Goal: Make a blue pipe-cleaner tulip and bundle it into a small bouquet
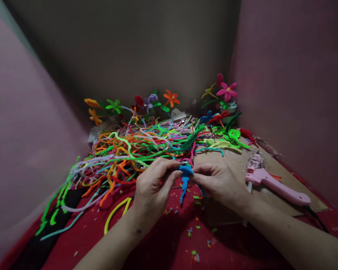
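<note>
Between my two hands is a blue pipe cleaner piece [185, 180], bunched at the top with a twisted length hanging down. My left hand [157, 183] pinches its left side between thumb and fingers. On the other side, my right hand [218, 180] closes thumb and forefinger on the right edge of the same piece. Another bit of blue shows below the right fingers, partly hidden by them. Just beyond the hands lies a big tangled heap of coloured pipe cleaners [141, 142].
A pink glue gun [281, 187] lies on a cardboard sheet [233, 168] at the right, its cord trailing off. Pipe cleaner flowers, including a pink one [227, 92] and an orange one [171, 98], stand along the back wall. Fuzzy scraps dot the red cloth [169, 240].
</note>
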The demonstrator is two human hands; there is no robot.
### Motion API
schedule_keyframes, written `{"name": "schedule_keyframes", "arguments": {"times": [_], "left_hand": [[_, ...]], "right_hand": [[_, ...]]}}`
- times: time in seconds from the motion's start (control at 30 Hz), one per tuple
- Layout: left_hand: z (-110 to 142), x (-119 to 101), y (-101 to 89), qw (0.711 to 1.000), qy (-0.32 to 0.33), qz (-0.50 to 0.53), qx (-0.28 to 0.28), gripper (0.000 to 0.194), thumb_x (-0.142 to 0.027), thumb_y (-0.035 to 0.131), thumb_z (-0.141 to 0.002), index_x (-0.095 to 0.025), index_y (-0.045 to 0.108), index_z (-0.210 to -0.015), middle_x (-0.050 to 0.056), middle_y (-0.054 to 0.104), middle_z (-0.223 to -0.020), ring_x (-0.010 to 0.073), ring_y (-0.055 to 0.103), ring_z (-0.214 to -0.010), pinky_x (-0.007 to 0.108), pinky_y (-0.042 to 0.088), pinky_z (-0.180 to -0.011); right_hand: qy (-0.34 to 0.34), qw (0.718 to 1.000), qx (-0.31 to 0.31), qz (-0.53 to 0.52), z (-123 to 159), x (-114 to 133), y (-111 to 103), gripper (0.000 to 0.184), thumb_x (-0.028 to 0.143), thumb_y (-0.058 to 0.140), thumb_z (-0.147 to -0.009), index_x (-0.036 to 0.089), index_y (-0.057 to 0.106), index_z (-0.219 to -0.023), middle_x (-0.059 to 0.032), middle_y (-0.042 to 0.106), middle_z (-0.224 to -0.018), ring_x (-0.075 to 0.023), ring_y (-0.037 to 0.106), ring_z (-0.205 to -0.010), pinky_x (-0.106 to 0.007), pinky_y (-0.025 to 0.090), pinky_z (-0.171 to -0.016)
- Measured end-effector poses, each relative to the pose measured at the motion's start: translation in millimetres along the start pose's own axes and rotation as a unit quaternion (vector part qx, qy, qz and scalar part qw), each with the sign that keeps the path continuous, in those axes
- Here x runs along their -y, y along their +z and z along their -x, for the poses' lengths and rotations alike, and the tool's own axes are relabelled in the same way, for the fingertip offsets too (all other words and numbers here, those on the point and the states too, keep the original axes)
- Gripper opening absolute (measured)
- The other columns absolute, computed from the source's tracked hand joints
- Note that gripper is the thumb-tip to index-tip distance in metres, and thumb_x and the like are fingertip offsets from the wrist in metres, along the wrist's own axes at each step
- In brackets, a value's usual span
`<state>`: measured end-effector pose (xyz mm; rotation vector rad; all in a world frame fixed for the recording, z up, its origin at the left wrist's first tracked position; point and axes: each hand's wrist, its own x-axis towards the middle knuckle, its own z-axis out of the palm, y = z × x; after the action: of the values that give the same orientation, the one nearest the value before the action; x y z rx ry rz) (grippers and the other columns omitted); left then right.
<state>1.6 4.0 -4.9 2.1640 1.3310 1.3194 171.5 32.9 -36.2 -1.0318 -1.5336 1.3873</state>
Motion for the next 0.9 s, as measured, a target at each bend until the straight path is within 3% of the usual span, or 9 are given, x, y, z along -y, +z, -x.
{"name": "schedule_keyframes", "arguments": {"times": [0.13, 0.37, 0.5, 0.7, 0.9], "left_hand": [[1, 1, 1.4, 0.999, 0.044, -0.014, 0.016, 0.014, -0.012, 0.057, -0.080, -0.020, 0.061, -0.091, 0.002, 0.062, -0.083, 0.0126, 0.058, -0.074, 0.023, 0.045, -0.065], [-1, 1, 0.0, 0.994, 0.062, -0.078, 0.043, 0.008, -0.011, 0.053, -0.082, -0.018, 0.056, -0.083, 0.001, 0.055, -0.075, 0.0108, 0.053, -0.068, 0.021, 0.041, -0.062], [0, -1, -1.5, 0.990, 0.064, -0.114, 0.051, 0.008, -0.010, 0.051, -0.083, -0.017, 0.055, -0.082, 0.001, 0.055, -0.075, 0.0110, 0.052, -0.067, 0.022, 0.041, -0.062], [2, -2, -4.0, 0.986, 0.096, -0.131, 0.048, 0.010, -0.010, 0.049, -0.083, -0.018, 0.053, -0.085, 0.002, 0.056, -0.077, 0.0119, 0.053, -0.071, 0.022, 0.042, -0.065], [3, -4, -7.2, 0.982, 0.141, -0.114, 0.056, 0.013, -0.006, 0.048, -0.082, -0.018, 0.051, -0.086, 0.003, 0.055, -0.079, 0.0123, 0.053, -0.073, 0.023, 0.044, -0.066]], "right_hand": [[-0.002, 0.999, 0.014, 0.043, 1, 2, -1, 0.015, 0.023, 0.057, -0.075, 0.014, 0.067, -0.070, 0.0041, 0.049, -0.051, -0.0058, 0.038, -0.045, -0.018, 0.028, -0.041], [0.051, 0.997, 0.036, 0.036, 2, 7, -1, 0.014, 0.023, 0.058, -0.072, 0.013, 0.065, -0.064, 0.0050, 0.046, -0.045, -0.0047, 0.037, -0.039, -0.017, 0.026, -0.036], [0.129, 0.987, 0.083, -0.038, -1, 5, -2, 0.013, 0.023, 0.058, -0.072, 0.014, 0.061, -0.063, 0.0070, 0.045, -0.036, -0.0039, 0.033, -0.029, -0.016, 0.022, -0.030], [0.172, 0.958, 0.137, -0.184, -4, -5, -4, 0.014, 0.026, 0.065, -0.068, 0.012, 0.064, -0.073, 0.0064, 0.049, -0.038, -0.0041, 0.037, -0.028, -0.014, 0.025, -0.026], [0.237, 0.924, 0.192, -0.231, -5, 4, -7, 0.013, 0.021, 0.067, -0.062, 0.009, 0.062, -0.064, 0.0002, 0.058, -0.041, -0.0034, 0.039, -0.024, -0.013, 0.025, -0.024]]}}
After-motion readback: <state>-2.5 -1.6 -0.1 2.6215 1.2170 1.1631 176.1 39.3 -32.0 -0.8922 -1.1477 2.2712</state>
